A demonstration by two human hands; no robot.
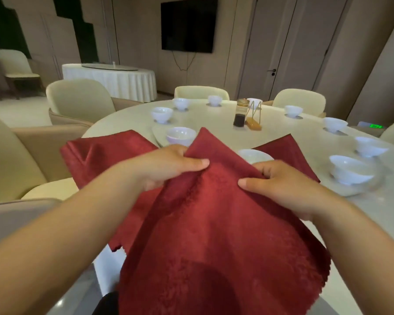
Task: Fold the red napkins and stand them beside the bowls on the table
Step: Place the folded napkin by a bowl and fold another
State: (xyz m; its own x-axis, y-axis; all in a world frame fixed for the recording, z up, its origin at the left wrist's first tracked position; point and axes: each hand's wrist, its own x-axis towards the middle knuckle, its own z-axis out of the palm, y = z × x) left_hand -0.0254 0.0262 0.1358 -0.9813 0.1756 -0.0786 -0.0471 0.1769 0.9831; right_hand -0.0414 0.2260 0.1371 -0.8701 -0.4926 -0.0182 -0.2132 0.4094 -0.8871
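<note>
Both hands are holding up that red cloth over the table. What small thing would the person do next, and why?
Probably bring the left hand and right hand toward each other to crease a first fold. Both pinch the red napkin near its top, a peak rises between them, and the rest hangs loose and unfolded.

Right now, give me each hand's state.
Left hand: gripping the red napkin.
Right hand: pinching the same napkin.

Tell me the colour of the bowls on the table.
The bowls are white, seen clearly in the head view.
</note>
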